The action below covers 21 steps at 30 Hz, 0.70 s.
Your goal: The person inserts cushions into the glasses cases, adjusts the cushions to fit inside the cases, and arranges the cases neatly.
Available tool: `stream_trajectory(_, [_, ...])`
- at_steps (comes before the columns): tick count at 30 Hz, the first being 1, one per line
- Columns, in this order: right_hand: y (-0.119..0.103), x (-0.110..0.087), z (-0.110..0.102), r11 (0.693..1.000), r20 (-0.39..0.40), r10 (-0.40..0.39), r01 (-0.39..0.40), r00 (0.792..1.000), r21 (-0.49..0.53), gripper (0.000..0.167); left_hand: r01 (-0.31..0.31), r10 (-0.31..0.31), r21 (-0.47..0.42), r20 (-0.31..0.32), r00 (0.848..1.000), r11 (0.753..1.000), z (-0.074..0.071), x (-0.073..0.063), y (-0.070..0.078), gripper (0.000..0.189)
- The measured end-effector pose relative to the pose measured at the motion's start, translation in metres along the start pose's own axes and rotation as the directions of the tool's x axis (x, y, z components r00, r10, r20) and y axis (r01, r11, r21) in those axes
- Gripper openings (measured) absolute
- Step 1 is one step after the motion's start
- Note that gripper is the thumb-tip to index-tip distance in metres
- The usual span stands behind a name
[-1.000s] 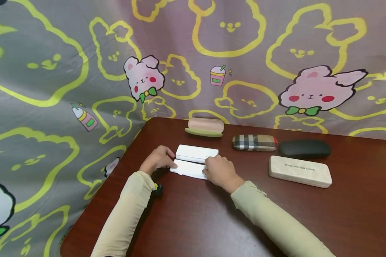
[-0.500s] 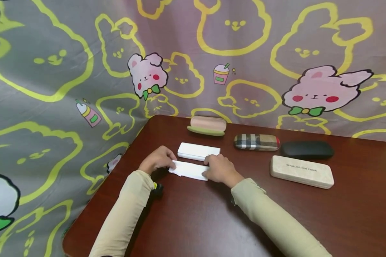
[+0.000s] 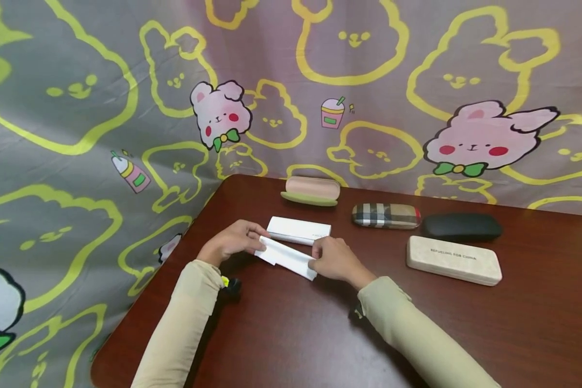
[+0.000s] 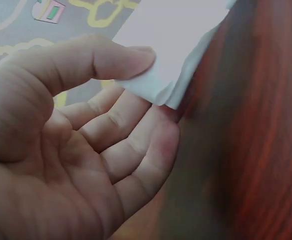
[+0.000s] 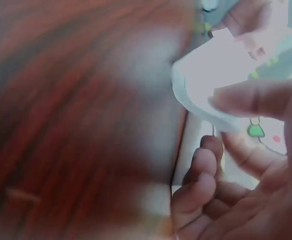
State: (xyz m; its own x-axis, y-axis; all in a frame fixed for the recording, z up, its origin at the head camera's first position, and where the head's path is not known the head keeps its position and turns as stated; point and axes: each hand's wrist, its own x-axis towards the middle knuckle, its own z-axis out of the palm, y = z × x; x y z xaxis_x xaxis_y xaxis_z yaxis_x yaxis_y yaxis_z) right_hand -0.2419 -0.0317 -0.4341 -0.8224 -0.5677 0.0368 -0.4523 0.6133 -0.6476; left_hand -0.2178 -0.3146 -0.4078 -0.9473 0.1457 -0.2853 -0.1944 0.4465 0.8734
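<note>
A narrow folded white cloth (image 3: 287, 257) is stretched between both hands in the head view, its right end nearer the person. My left hand (image 3: 234, 240) pinches the left end; in the left wrist view the thumb lies over the cloth (image 4: 168, 42) and fingers are beneath. The right hand (image 3: 337, 259) pinches the other end, and the right wrist view shows the cloth (image 5: 213, 70) curving in several layers under the thumb. Just behind the cloth lies a closed white glasses case (image 3: 298, 228), partly hidden by the right hand at its right end.
On the brown table (image 3: 281, 334) stands an open glasses case (image 3: 312, 191) with pink lining at the back. To the right lie a plaid case (image 3: 387, 215), a black case (image 3: 462, 226) and a cream case (image 3: 453, 260) with lettering. A patterned curtain (image 3: 281, 108) hangs behind.
The cloth has lifted and tilted, its right end coming toward the person and its left end going up. Both hands moved with it. The cases stay in place.
</note>
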Motion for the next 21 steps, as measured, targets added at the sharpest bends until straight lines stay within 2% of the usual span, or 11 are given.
stream_trajectory(2, [0.003,-0.001,-0.004,0.995,-0.02,-0.016,0.018,1.0,0.102,0.017,-0.001,0.001,-0.026,-0.002,1.0,1.0,0.001,0.0,0.004,0.036])
stream_trajectory(4, [0.004,-0.001,-0.009,0.972,-0.02,0.0,0.005,1.0,0.235,0.017,-0.007,0.007,-0.054,-0.006,1.0,0.999,0.002,0.0,0.008,0.032])
stream_trajectory(7, [0.005,0.0,-0.017,0.899,-0.021,0.053,-0.038,0.998,0.435,0.015,-0.026,0.026,-0.104,-0.002,1.0,0.994,0.002,0.004,0.013,0.027])
stream_trajectory(10, [0.007,0.004,-0.023,0.813,-0.058,0.109,-0.055,0.992,0.579,0.013,-0.049,0.046,-0.145,-0.023,0.999,0.988,0.002,0.01,0.021,0.028])
stream_trajectory(12, [0.008,0.007,-0.026,0.765,-0.089,0.15,-0.059,0.985,0.641,0.01,-0.062,0.054,-0.154,-0.053,0.997,0.986,0.002,0.014,0.027,0.031])
stream_trajectory(14, [0.009,0.011,-0.028,0.729,-0.104,0.187,-0.067,0.977,0.681,0.007,-0.051,0.035,-0.165,-0.097,0.995,0.985,0.002,0.018,0.032,0.037])
stream_trajectory(16, [0.011,0.015,-0.03,0.701,-0.1,0.221,-0.086,0.97,0.708,0.011,-0.029,0.004,-0.182,-0.136,0.991,0.983,0.003,0.023,0.036,0.043])
stream_trajectory(18, [0.012,0.019,-0.032,0.686,-0.087,0.245,-0.109,0.966,0.72,0.022,0.0,-0.035,-0.202,-0.169,0.985,0.979,0.004,0.028,0.04,0.047])
stream_trajectory(21, [0.017,0.025,-0.037,0.695,-0.085,0.266,-0.129,0.96,0.708,0.032,0.03,-0.076,-0.225,-0.198,0.977,0.974,0.007,0.039,0.044,0.048])
